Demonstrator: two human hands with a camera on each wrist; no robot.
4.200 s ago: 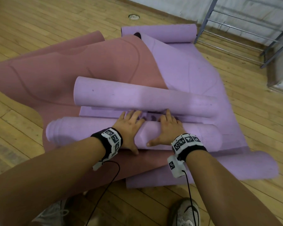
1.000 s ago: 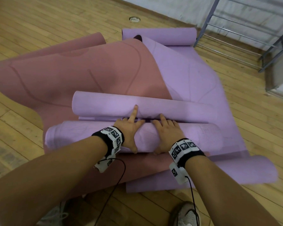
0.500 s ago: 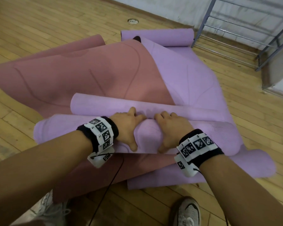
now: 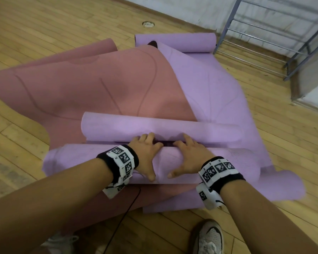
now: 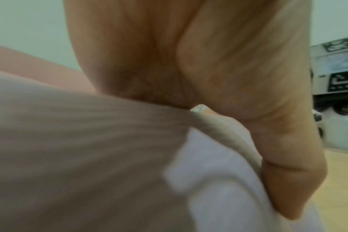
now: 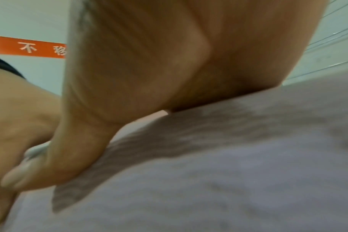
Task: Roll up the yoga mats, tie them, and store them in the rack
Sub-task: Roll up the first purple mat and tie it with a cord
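A purple yoga mat roll (image 4: 237, 162) lies crosswise in front of me on a pink mat (image 4: 90, 85). My left hand (image 4: 145, 154) and right hand (image 4: 189, 156) sit side by side on its middle. Their fingers curl over the far side and the thumbs press the near side. Just beyond lies the same mat's other curled end (image 4: 154, 127). In the left wrist view my left hand (image 5: 209, 62) presses the blurred mat (image 5: 89, 157). In the right wrist view my right hand (image 6: 149, 55) rests on the mat (image 6: 228, 172).
A flat purple mat (image 4: 209, 88) spreads to the right, with a rolled end (image 4: 174, 42) at the far side. A grey metal rack (image 4: 264, 33) stands at the back right against the wall. Wooden floor surrounds the mats. My shoe (image 4: 207, 237) is near the bottom edge.
My left index finger, stretched onto the farther curl a second ago, has drawn back. Both hands stay on the near roll, which has shifted slightly against the farther curl.
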